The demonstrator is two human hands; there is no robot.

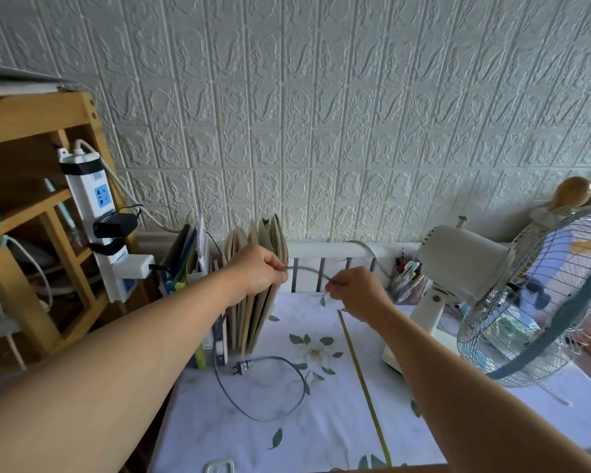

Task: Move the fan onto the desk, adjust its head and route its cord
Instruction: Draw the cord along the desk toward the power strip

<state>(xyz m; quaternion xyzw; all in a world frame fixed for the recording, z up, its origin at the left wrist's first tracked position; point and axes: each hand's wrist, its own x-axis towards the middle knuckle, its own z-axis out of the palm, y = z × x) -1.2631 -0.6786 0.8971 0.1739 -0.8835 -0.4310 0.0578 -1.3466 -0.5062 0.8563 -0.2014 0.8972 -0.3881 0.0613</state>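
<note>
A cream desk fan point(458, 268) with a blue wire cage point(539, 302) stands at the right of the desk point(321, 421), which has a floral cloth. Its grey cord point(307, 270) stretches between my two hands above the desk's back edge. My left hand point(260, 273) grips one part of the cord in front of the upright folders. My right hand point(355, 293) pinches the cord a short way to the right. The rest of the cord loops on the desk point(287, 397) and ends in a black plug point(242, 367) lying near the books.
Upright folders and books point(253, 302) stand at the desk's back left. A white power strip point(96, 216) with a black adapter hangs on the wooden shelf point(31, 233) at the left. A pen holder point(410, 278) sits behind the fan. A white railing point(321, 264) runs along the wall.
</note>
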